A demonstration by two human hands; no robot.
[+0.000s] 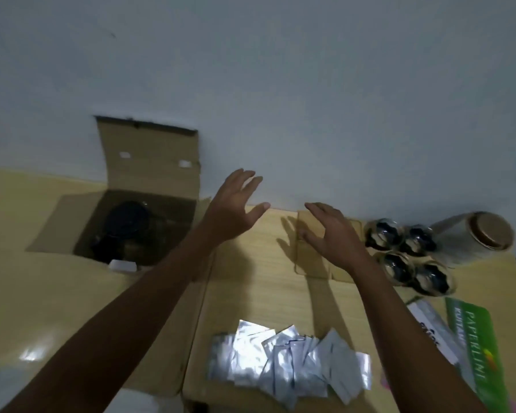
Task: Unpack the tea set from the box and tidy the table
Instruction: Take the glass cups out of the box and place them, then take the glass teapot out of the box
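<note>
Pale tabletop (251, 293): both hands, left hand (233, 208) and right hand (329, 234), fingers spread and empty, should square the clear tray (313, 263) under the right fingertips.

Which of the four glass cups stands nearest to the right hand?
The far-left cup of the cluster, beside the right hand; the other three cups sit farther right or nearer the camera.

Desk (27, 293): pale yellow wood-look top, set against a wall.
Left: open cardboard box (137, 222), lid flap upright.
Centre: flat cardboard sheet (251, 287), silver foil sachets (289, 362) heaped on it.
Right: four glass cups (405, 254) clustered; jar (477, 234) beside them; green paper pack (474, 347).
</note>
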